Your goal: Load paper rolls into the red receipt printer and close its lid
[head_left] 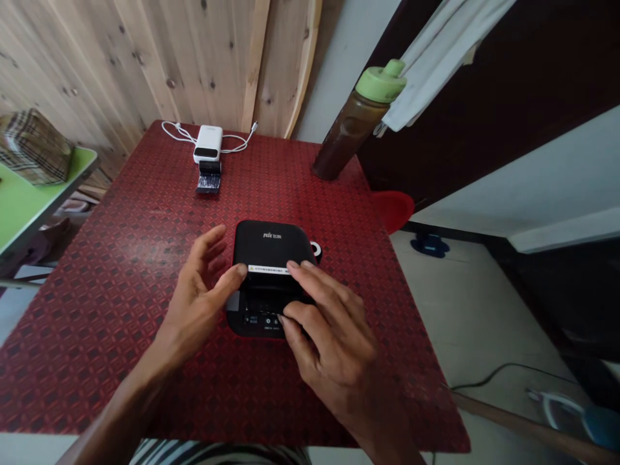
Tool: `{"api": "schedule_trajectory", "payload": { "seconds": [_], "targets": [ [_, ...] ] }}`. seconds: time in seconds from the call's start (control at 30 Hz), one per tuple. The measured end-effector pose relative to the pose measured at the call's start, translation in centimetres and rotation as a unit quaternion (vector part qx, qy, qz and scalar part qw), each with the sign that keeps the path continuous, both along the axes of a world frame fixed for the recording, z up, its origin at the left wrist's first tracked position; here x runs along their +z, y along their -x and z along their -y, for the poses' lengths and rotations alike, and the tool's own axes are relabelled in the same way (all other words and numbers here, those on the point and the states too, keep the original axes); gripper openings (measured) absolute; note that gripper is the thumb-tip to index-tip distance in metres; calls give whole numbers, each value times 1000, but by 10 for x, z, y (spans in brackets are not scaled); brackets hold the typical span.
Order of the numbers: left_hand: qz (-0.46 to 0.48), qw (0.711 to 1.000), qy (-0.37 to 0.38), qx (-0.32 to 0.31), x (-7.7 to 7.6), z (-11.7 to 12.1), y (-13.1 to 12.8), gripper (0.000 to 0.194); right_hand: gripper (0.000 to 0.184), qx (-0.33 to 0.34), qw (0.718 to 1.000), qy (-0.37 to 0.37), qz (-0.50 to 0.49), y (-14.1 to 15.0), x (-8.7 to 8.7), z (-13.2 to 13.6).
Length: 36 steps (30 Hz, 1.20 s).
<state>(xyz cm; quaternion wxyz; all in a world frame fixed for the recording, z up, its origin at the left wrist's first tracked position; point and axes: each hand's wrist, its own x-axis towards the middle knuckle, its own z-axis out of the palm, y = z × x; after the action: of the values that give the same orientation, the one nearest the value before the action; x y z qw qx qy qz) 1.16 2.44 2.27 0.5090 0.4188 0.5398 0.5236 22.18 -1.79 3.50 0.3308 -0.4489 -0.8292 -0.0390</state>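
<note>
On the red table, our spread left hand seemingly thumbs the device steady; our right hand curls over it, whether pinching we cannot tell.

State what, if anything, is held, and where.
Left hand: open, thumb at the black device. Right hand: fingertips over the device's near half; whether they pinch anything cannot be told.

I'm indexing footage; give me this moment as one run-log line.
left hand: open, thumb at left end of white label strip | right hand: over strip's right end | under both: black rounded-square device | surface: red patterned tabletop
</note>
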Motion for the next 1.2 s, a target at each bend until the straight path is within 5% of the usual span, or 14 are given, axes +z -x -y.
{"api": "schedule_trajectory", "payload": {
  "seconds": [0.17,0.6,0.83,1.2],
  "targets": [
    [80,994,63,-48,-10,10,-5,73,18,0,998,54,-34,4,-2,-1],
    [54,995,69,-42,-14,10,-4,73,16,1,995,78,-60,5,-6,3],
    [66,994,67,-48,-19,31,5,64,37,-93,978,24,-184,-7,-37,33],
    [58,995,78,-34,-19,38,3,61,60,-158,949,124,-241,1,-89,61]
  ]
}}
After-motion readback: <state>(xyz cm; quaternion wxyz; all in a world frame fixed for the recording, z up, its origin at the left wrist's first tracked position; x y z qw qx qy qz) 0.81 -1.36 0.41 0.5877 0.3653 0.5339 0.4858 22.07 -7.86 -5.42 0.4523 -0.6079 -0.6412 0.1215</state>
